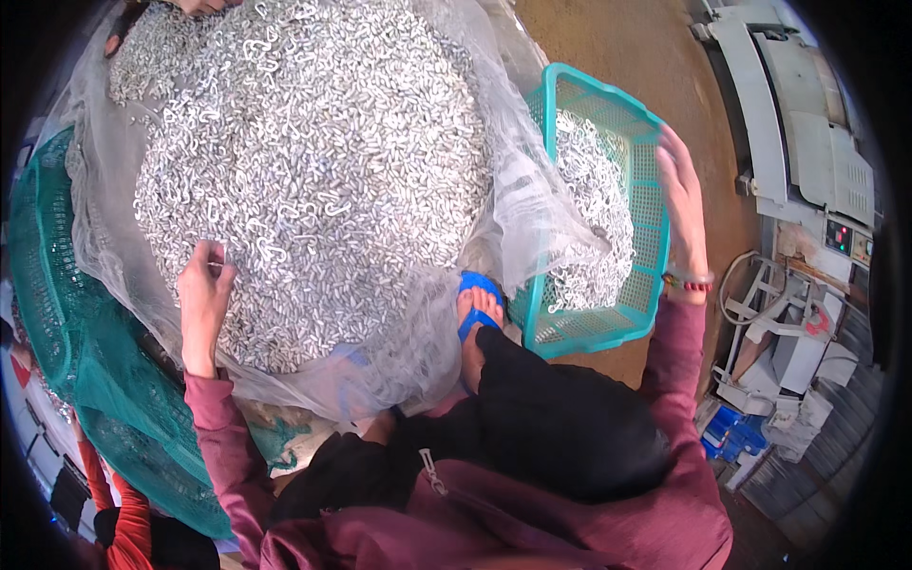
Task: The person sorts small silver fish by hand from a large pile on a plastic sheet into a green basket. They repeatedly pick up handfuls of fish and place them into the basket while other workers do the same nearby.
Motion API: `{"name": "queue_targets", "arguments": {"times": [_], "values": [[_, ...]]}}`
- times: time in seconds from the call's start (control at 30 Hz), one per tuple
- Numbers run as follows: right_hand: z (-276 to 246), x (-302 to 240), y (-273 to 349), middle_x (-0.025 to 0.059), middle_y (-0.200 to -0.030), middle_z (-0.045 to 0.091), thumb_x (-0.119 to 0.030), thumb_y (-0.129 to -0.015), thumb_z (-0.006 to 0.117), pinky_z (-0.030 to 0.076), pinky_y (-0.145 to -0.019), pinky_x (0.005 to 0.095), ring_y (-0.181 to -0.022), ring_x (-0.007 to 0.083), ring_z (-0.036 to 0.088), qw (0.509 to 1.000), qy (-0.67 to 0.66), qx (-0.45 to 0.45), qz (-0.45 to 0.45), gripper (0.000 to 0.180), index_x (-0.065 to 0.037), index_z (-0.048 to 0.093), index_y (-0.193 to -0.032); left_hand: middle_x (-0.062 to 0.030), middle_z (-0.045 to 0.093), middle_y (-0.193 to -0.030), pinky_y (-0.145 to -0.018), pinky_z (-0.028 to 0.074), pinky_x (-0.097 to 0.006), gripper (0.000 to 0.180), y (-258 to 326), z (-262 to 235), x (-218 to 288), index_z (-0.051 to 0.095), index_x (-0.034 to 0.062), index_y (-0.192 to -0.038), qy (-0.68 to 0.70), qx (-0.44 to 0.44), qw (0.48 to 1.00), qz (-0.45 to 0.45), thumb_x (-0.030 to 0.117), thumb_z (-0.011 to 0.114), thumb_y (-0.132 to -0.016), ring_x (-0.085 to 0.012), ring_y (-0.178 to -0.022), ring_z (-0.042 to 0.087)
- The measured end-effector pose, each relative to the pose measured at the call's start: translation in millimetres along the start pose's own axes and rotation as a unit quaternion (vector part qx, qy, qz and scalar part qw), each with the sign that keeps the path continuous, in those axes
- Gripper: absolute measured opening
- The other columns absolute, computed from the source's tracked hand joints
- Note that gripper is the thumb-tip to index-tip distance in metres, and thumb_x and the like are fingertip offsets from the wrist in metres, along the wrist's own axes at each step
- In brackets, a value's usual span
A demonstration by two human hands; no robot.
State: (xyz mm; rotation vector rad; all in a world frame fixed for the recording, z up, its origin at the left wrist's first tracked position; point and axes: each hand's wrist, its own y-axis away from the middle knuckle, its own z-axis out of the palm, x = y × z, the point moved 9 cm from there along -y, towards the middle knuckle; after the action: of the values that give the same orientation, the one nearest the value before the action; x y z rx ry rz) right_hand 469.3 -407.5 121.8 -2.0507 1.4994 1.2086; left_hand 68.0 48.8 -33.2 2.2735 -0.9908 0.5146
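A large heap of small silvery metal pieces [313, 161] lies on a whitish mesh sheet [104, 228] before me, with several pale S-shaped hooks scattered over it. My left hand [203, 294] is over the heap's near left side, thumb and fingers pinched together; what they hold is too small to make out. On the right stands a turquoise plastic basket [589, 337] partly filled with pale S-shaped hooks [594, 218]. My right hand [681, 185], slightly blurred, is at the basket's right rim with its fingers stretched out. Nothing shows in it.
Another person's hand [199, 5] reaches the heap's far edge. Green netting [104, 361] lies along the left, and a person in an orange sleeve [128, 522] is at lower left. My foot in a blue sandal [480, 304] is beside the basket. Grey machinery [807, 123] stands right.
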Motion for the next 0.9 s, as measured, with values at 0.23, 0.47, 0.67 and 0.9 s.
{"name": "queue_targets", "arguments": {"times": [0.23,0.47,0.67,0.9], "values": [[37.7,145.5,-68.4,0.0209,-0.143,0.040,-0.044,-0.082,0.069,0.030,-0.111,0.0384,-0.135,0.0321,0.036,0.962,0.258,-0.075,-0.036,0.082,-0.006,0.034,-0.145,-0.0038,0.060,-0.096,-0.067,0.050,-0.022,0.040,55.5,-27.4,38.7,0.051,0.0037,-0.126,0.512,-0.047,0.856,-0.062,0.005,0.060,-0.087,-0.0108,-0.078,0.060],[-32.4,241.5,-33.5,0.0190,-0.125,0.058,-0.015,-0.086,0.062,0.045,-0.092,0.0341,-0.103,0.0302,0.060,0.886,0.393,-0.166,0.178,0.051,0.001,0.048,-0.133,-0.0036,0.062,-0.079,-0.060,0.052,-0.026,0.014,88.8,-5.8,-12.9,0.059,0.0054,-0.101,0.600,-0.101,0.791,-0.057,0.017,0.061,-0.092,-0.0129,-0.068,0.062],[-9.3,33.4,-72.7,0.0211,-0.135,0.049,-0.017,-0.093,0.058,0.039,-0.102,0.0360,-0.123,0.0291,0.050,0.879,0.431,-0.111,-0.171,0.050,-0.001,0.043,-0.138,-0.0045,0.062,-0.081,-0.067,0.055,-0.029,0.018,92.0,23.9,-18.7,0.060,0.0023,-0.099,0.541,-0.116,0.833,-0.025,0.020,0.060,-0.094,-0.0142,-0.075,0.063],[307.8,-171.2,-2.2,0.0063,-0.100,0.066,-0.013,-0.094,0.055,0.049,-0.077,0.0283,-0.087,0.0154,0.060,0.775,0.229,-0.441,-0.391,0.024,0.000,0.062,-0.114,-0.0054,0.061,-0.088,-0.068,0.052,-0.028,0.018,117.1,46.2,-5.1,0.055,0.0019,-0.105,0.627,-0.148,0.765,-0.019,0.005,0.050,-0.088,-0.0148,-0.081,0.062]]}}
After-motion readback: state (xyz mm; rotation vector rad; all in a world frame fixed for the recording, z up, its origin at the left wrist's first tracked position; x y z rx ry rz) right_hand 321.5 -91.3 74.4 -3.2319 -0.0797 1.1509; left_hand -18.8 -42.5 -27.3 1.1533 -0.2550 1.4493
